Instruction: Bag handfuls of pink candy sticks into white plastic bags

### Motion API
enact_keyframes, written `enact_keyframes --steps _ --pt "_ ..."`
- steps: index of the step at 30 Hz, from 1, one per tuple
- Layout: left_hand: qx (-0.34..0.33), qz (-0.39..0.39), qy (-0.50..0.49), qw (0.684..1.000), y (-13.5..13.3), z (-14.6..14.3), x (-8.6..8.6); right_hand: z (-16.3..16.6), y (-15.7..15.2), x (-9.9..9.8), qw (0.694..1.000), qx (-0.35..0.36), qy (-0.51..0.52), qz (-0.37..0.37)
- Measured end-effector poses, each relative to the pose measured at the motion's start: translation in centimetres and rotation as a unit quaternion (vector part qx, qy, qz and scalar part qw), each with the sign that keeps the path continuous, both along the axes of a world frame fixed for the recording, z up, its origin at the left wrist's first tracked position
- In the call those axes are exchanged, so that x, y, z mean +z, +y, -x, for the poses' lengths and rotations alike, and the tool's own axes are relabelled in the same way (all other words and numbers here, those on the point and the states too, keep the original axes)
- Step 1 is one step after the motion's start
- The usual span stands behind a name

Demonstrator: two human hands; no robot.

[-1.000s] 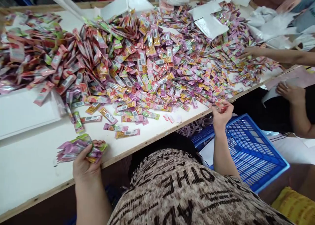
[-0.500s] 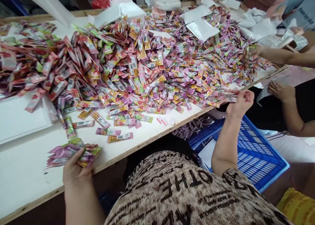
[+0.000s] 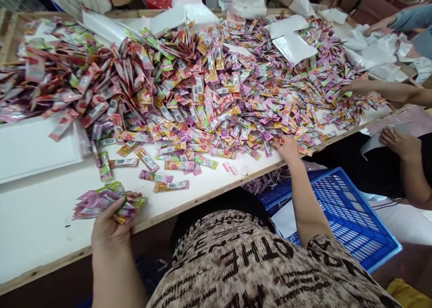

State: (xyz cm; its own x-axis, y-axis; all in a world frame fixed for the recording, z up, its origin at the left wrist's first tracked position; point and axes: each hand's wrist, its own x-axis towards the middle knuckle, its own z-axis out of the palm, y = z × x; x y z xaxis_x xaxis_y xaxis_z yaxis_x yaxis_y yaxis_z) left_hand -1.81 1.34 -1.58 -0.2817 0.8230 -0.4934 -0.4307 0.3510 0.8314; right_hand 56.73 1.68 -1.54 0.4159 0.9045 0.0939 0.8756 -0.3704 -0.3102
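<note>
Left hand clasping sachet bundle, right hand at sachet pile, near edge — grip unclear

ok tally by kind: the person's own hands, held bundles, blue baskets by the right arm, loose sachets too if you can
Own hands: 2 (left hand, right hand)
Held sachet bundle: 1
Blue basket: 1
Total: 4, leaving out the loose sachets, too many and overlapping to count

Left grip curled tight, thumb uppermost; right arm stretched forward, right grip palm down.
</note>
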Motion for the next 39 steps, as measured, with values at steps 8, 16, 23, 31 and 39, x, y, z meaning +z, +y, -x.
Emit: enact_keyframes --steps 8,16,23,31,39 --pt "0.005 0.000 -0.041 0.999 -0.1 -0.1 0.1 -0.6 -1.6 1.3 0.999 0.014 -0.032 0.022" --pt "0.021 -0.019 -0.042 0.999 -0.1 -0.4 -0.3 11.7 -0.1 3.2 0.940 0.185 0.270 -0.094" --pt "0.039 -0.027 -0.069 0.996 -0.3 -0.4 -0.4 15.1 1.5 2.0 0.935 0.177 0.298 -0.073" --pt "0.035 -0.037 -0.080 0.995 -0.6 -0.2 -0.6 16.4 0.6 2.2 0.917 0.094 0.383 -0.062" --pt "0.033 -0.022 -0.114 0.993 -0.6 0.1 -0.3 24.2 2.6 1.9 0.887 0.255 0.382 0.053"
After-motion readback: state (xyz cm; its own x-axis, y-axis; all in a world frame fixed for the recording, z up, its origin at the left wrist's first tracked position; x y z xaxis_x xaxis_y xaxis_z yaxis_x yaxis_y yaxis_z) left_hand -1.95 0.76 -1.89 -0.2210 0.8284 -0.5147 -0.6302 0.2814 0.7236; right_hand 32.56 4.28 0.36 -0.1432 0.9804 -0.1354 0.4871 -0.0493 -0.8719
